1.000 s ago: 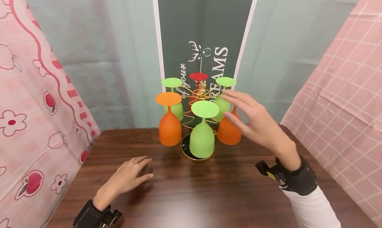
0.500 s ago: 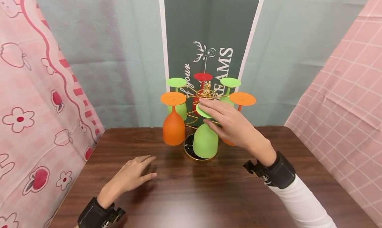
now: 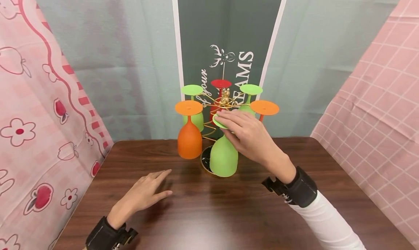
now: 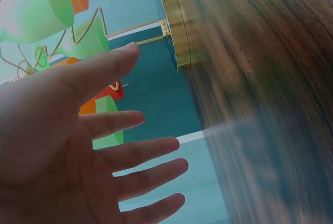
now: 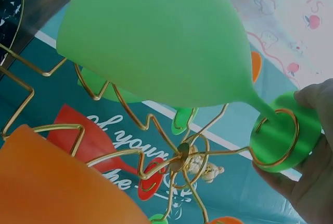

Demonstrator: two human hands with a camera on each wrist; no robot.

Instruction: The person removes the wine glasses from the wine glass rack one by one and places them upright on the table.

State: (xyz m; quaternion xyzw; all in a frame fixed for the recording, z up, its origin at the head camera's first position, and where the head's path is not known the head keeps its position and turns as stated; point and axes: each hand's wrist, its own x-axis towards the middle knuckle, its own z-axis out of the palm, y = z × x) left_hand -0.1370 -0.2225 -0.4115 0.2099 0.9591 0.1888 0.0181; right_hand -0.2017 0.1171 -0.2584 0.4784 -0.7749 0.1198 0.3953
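Note:
A gold wire rack point(image 3: 224, 104) holds several stemmed goblets upside down by their feet. My right hand point(image 3: 250, 137) pinches the round foot of the front green goblet point(image 3: 224, 157). In the right wrist view that foot point(image 5: 286, 135) sits in the rack's wire loop, with fingers and thumb at its edge. The bowl of the right orange goblet point(image 3: 264, 108) is hidden behind my right hand in the head view. My left hand point(image 3: 140, 192) holds nothing, fingers spread low over the table, left of the rack's round base point(image 3: 205, 159).
An orange goblet point(image 3: 190, 141) hangs at the front left. Behind are two green goblets and a red goblet point(image 3: 221, 83). A small gold bear figure point(image 3: 226, 95) tops the rack. The wooden table point(image 3: 203, 213) ends at a printed curtain point(image 3: 147, 61).
My right hand has moved left from beside the right orange goblet to the front green goblet and taken its foot. The green goblet has shifted slightly. My left hand stays put.

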